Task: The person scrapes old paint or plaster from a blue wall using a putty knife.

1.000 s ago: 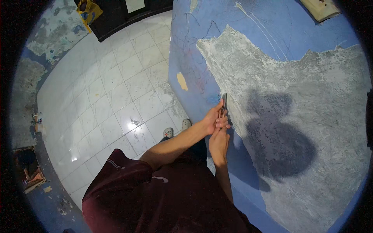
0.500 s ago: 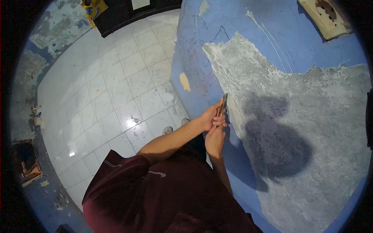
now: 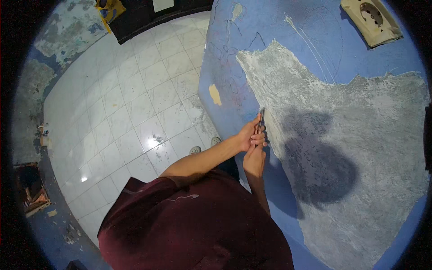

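Both my hands are closed together on a flat, thin-bladed scraper [image 3: 262, 116]. My left hand [image 3: 246, 136] wraps it nearer the blade, with the thumb along it. My right hand [image 3: 255, 159] grips just below, its fingers overlapping the left; most of the handle is hidden between them. The blade's tip meets the wall at the ragged left edge of a large bare grey patch [image 3: 360, 130]. Blue paint [image 3: 229, 90] surrounds that patch. My shadow falls across the grey surface, right of my hands.
A beige socket box [image 3: 392, 37] juts from the wall at the upper right. White floor tiles [image 3: 130, 112] spread to the left, my shoes [image 3: 195, 150] on them. A dark cabinet [image 3: 135, 22] stands at the far end. The left wall has a recess [image 3: 33, 182].
My hands and the scraper have shifted slightly to the right, and the blade looks a little more upright. Both hands keep their hold. The view has tilted slightly.
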`<state>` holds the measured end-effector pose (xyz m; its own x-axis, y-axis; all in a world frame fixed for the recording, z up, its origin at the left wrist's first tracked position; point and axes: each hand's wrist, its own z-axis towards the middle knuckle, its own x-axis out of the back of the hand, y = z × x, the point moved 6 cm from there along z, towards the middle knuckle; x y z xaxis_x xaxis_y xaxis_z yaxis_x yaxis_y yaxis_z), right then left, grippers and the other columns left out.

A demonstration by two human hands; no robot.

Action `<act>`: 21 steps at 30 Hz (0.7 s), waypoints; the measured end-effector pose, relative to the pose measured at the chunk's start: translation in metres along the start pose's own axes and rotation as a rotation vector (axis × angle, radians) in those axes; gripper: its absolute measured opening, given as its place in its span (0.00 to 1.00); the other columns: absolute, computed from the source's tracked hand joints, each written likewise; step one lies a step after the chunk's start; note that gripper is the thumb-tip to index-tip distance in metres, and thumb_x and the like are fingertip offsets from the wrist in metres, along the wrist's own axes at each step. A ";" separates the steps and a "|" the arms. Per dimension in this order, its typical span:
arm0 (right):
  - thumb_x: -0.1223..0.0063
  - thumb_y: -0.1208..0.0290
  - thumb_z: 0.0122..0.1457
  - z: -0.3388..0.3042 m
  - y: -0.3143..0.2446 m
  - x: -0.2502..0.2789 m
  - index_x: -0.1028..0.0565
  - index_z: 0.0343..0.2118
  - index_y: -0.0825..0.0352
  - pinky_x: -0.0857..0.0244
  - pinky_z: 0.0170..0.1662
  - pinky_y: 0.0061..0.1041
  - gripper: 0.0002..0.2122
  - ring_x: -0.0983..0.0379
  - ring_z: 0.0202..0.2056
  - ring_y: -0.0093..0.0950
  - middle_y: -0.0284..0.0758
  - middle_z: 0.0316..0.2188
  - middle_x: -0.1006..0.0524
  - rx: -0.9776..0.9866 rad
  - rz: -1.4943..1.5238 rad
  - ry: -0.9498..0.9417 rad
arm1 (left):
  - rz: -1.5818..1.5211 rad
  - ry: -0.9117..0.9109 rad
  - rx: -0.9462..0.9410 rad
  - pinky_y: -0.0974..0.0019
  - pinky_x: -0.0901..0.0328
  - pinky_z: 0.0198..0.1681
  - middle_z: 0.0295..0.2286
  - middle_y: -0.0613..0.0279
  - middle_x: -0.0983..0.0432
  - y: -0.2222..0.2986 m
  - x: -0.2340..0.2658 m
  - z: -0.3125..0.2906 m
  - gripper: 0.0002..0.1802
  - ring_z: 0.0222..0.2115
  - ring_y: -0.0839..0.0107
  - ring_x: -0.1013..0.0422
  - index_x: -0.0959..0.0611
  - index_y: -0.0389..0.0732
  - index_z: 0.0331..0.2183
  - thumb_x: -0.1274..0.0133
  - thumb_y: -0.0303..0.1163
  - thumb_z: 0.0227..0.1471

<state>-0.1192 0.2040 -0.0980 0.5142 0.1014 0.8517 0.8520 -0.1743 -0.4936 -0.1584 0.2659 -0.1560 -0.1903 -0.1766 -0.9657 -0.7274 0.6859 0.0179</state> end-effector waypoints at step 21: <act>0.64 0.70 0.62 0.003 -0.022 0.001 0.33 0.42 0.72 0.39 0.36 0.48 0.12 0.31 0.35 0.56 0.56 0.33 0.26 0.189 0.176 0.075 | 0.077 0.009 -0.057 0.65 0.38 0.26 0.05 0.72 0.52 0.011 -0.002 -0.003 0.33 0.06 0.77 0.56 0.37 0.47 0.17 0.64 0.68 0.52</act>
<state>-0.1373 0.2108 -0.0869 0.6532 0.0115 0.7571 0.7571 0.0037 -0.6533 -0.1684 0.2715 -0.1534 -0.2530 -0.1315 -0.9585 -0.7469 0.6563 0.1071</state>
